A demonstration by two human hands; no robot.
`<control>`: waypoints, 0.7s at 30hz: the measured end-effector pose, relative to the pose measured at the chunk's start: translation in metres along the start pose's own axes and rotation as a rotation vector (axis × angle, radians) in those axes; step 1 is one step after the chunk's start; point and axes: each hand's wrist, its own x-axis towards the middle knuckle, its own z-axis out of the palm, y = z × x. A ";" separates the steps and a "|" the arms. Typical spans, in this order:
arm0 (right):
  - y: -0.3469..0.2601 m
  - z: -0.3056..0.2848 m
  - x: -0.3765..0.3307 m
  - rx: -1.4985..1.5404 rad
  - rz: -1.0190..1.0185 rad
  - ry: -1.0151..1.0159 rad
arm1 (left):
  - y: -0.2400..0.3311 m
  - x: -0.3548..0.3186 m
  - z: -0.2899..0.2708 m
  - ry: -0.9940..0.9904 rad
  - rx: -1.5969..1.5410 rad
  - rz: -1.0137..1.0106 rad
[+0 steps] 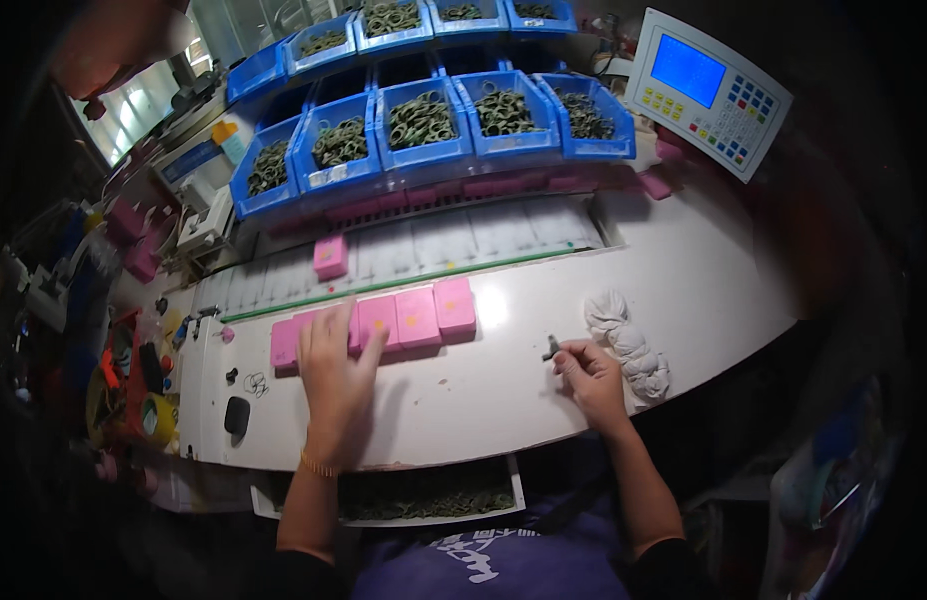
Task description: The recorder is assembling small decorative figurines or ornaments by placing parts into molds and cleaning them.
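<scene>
My right hand (591, 383) pinches a small dark green piece (552, 347) between thumb and fingertips, just above the white table. The piece looks stubby with a short stem, but its exact kind is too small to make out. On the left, my left hand (335, 370) reaches over a row of pink rectangular blocks (416, 318), its thumb apart from the fingers. It covers part of the row, and I cannot tell whether its fingertips touch a block. Another pink block (330, 256) sits alone farther back on a pale lined strip.
Blue bins (418, 150) full of small dark green rings stand in tiers at the back. A twisted white cloth (633, 350) lies beside my right hand. A control panel (708, 90) is at the far right. Below the table edge, an open drawer (516, 483) holds more green pieces.
</scene>
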 end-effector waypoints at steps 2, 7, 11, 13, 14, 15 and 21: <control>0.005 -0.004 -0.005 0.069 0.000 -0.081 | -0.003 -0.029 -0.014 0.015 0.059 0.001; -0.004 -0.002 -0.009 0.121 0.014 -0.127 | -0.064 -0.052 -0.008 0.145 0.114 -0.354; -0.005 -0.001 -0.004 0.119 0.011 -0.130 | -0.090 -0.047 0.010 0.090 -0.002 -0.415; -0.013 0.003 -0.003 0.071 -0.017 -0.117 | -0.081 -0.048 0.010 0.093 -0.041 -0.457; -0.017 0.006 -0.002 0.062 -0.033 -0.112 | -0.082 -0.048 0.012 0.096 -0.044 -0.454; -0.017 0.006 0.001 0.062 -0.034 -0.109 | -0.085 -0.050 0.015 0.131 0.000 -0.478; -0.046 0.017 0.030 0.114 -0.075 -0.100 | -0.101 -0.045 0.017 0.180 -0.144 -0.475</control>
